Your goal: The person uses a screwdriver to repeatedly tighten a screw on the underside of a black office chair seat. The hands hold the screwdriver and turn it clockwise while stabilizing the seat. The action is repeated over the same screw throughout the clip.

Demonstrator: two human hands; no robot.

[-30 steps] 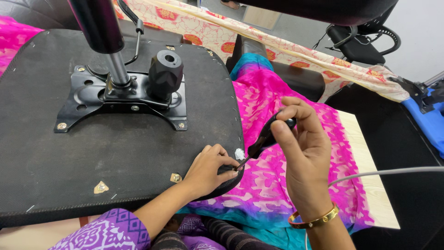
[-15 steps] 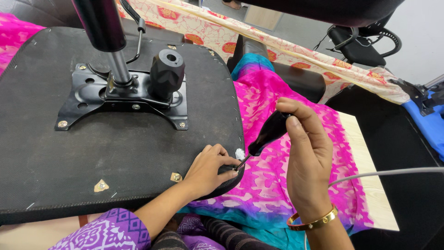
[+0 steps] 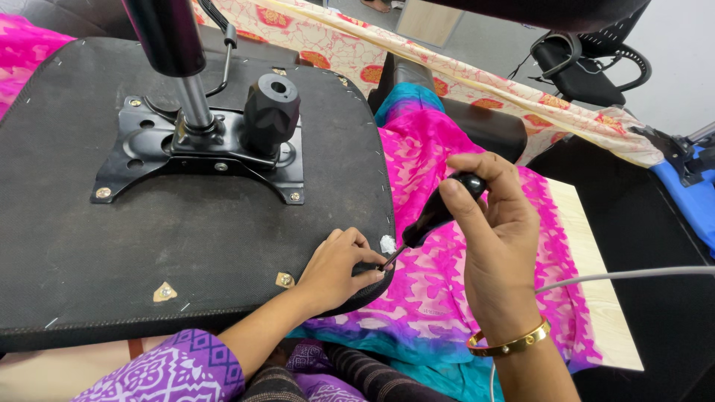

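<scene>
An upturned office chair seat lies in front of me, its black fabric underside facing up. A black metal mechanism plate with a knob and a gas cylinder is bolted to it. My left hand rests on the seat's near right corner, fingertips at the edge by a bit of white stuffing. My right hand, with a gold bangle, grips the black handle of a screwdriver. Its tip points down to the seat edge at my left fingertips.
Pink and teal patterned cloth covers my lap. A cream cloth with red flowers runs across the back. A black armrest, a light wooden board, a grey cable and a blue object lie to the right.
My right hand has turned on the screwdriver handle and shifted slightly right. My left hand and the seat stay where they were.
</scene>
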